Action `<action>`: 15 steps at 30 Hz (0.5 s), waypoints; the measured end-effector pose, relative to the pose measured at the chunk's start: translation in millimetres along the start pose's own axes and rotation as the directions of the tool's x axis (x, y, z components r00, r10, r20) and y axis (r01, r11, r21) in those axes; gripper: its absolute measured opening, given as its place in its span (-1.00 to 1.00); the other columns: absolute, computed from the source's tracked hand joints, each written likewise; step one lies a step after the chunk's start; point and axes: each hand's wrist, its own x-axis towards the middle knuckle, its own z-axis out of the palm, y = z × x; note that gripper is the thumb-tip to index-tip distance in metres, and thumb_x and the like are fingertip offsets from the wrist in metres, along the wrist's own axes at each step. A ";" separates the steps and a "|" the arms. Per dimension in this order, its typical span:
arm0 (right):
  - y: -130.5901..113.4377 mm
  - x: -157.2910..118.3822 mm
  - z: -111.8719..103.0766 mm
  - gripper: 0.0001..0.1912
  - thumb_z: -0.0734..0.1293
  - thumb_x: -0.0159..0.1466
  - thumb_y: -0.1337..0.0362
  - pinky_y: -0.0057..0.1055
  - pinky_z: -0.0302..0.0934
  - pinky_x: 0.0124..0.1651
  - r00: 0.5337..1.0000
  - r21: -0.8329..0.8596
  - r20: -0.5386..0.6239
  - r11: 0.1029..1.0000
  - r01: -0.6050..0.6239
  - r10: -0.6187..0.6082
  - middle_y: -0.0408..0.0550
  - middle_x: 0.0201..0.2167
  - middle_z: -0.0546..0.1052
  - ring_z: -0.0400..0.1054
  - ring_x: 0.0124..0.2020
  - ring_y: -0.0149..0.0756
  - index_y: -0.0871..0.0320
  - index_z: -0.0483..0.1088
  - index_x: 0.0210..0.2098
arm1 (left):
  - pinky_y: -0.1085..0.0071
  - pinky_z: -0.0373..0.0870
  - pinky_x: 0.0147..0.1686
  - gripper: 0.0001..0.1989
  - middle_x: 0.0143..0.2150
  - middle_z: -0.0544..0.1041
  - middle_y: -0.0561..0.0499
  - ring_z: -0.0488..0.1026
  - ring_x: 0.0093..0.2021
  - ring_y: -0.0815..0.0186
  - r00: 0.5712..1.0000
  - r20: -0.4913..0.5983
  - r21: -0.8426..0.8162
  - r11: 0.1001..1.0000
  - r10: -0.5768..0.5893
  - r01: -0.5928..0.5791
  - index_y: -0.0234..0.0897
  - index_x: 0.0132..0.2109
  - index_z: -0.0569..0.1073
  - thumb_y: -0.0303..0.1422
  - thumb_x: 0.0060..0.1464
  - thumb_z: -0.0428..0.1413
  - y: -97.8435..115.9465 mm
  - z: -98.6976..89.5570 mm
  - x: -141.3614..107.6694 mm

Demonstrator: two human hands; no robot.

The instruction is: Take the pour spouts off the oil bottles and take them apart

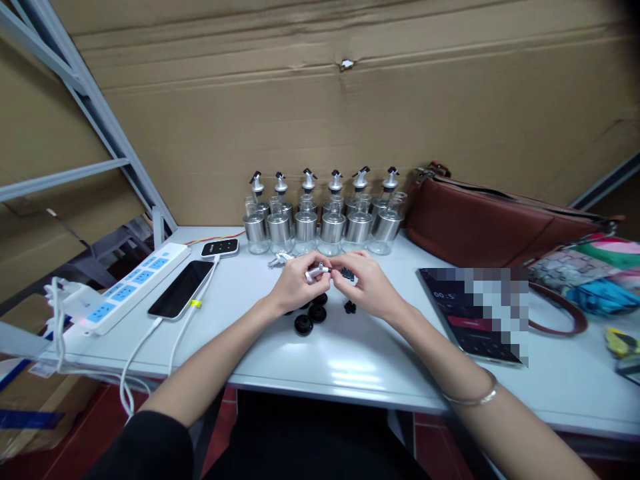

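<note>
Near the middle of the white table, my left hand (299,280) is closed around a silver pour spout (317,272). The thumb and fingers of my right hand (364,283) pinch at the spout's dark end, on a small black part. Several round black caps (317,313) lie below my left hand, and small black pieces (350,307) are under my right hand, partly hidden by it. Further silver spouts (281,259) rest just beyond my left hand. Behind stand two rows of glass bottles with metal sleeves (306,227); the back row carries silver spouts with black tips.
On the left are a power strip (135,287), a phone (183,289), white cables and a small device (221,248). A tablet (475,317), a brown bag (490,217) and its strap are on the right. Cardboard (300,100) stands behind the table (280,360).
</note>
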 end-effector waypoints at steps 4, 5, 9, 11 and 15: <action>0.5 -0.3 0.4 -0.83 0.16 0.24 0.32 -0.31 0.03 -0.19 1.000 0.026 -0.006 1.000 -0.007 0.007 -0.12 -0.44 0.51 0.29 -0.45 -0.36 0.16 0.38 -0.34 | 0.57 0.21 -0.49 -0.89 -0.48 0.41 0.09 0.26 -0.53 0.47 0.999 0.007 -0.011 0.999 -0.033 0.033 -0.32 -0.32 0.37 -0.40 -0.08 0.06 0.2 0.2 0.7; 0.7 -0.3 0.6 -0.84 0.16 0.24 0.32 -0.31 0.03 -0.18 1.000 0.029 -0.003 0.999 -0.014 0.014 -0.12 -0.44 0.51 0.29 -0.45 -0.36 0.16 0.37 -0.35 | 0.57 0.21 -0.49 -0.88 -0.48 0.41 0.09 0.27 -0.52 0.48 0.999 0.010 -0.014 0.999 -0.032 0.032 -0.33 -0.32 0.37 -0.40 -0.08 0.06 0.3 0.2 0.9; 0.8 0.3 0.8 -0.85 0.16 0.22 0.31 -0.32 0.04 -0.18 0.999 0.046 0.007 0.998 -0.050 0.050 -0.12 -0.45 0.51 0.30 -0.44 -0.36 0.16 0.35 -0.37 | 0.57 0.22 -0.46 -0.89 -0.46 0.42 0.09 0.28 -0.52 0.48 1.000 0.025 -0.004 1.000 -0.007 0.007 -0.33 -0.31 0.38 -0.40 -0.05 0.06 0.1 0.4 0.7; -0.4 1.4 0.7 -0.85 0.15 0.21 0.30 -0.35 0.05 -0.22 0.997 0.059 0.016 0.995 -0.078 0.077 -0.13 -0.50 0.47 0.27 -0.47 -0.37 0.16 0.31 -0.43 | 0.56 0.23 -0.45 -0.90 -0.45 0.43 0.10 0.29 -0.52 0.48 0.999 0.040 0.021 1.000 0.007 -0.008 -0.32 -0.31 0.39 -0.41 -0.04 0.05 -0.6 0.9 0.3; -3.1 3.0 1.7 -0.87 0.13 0.15 0.30 -0.43 0.02 -0.39 0.988 0.112 0.066 0.983 -0.143 0.137 -0.19 -0.61 0.30 0.16 -0.54 -0.39 0.13 0.17 -0.53 | 0.56 0.24 -0.42 -0.91 -0.44 0.44 0.09 0.32 -0.49 0.46 0.996 0.062 0.069 0.996 0.057 -0.062 -0.31 -0.31 0.39 -0.45 -0.05 0.04 -2.5 2.6 -0.6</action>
